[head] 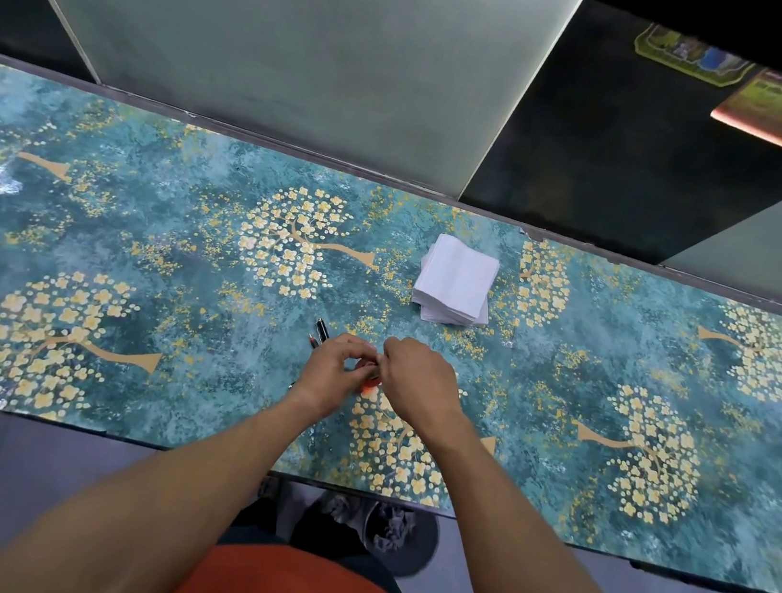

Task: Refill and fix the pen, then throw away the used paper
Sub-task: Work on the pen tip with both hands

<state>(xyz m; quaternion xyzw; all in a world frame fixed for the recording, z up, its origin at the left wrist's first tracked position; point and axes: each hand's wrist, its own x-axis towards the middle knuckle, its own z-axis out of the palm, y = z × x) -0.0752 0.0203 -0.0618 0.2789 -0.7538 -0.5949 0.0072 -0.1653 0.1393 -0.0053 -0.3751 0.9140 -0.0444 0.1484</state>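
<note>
My left hand [335,376] and my right hand [417,383] meet at the middle of the table, fingertips pinched together on a small orange-red pen part [370,386] that is mostly hidden between them. Just left of my left hand lie a black pen piece [322,329] and a thin dark refill with a red tip [313,340]. A stack of white paper squares [456,280] rests on the table beyond my right hand. Under the table's near edge stands a dark bin [396,533] holding crumpled grey paper.
The table [137,230] is covered with a teal cloth printed with yellow blossom trees. A pale wall panel [289,40] and a dark pillar [628,128] rise behind its far edge. Grey floor shows below the near edge.
</note>
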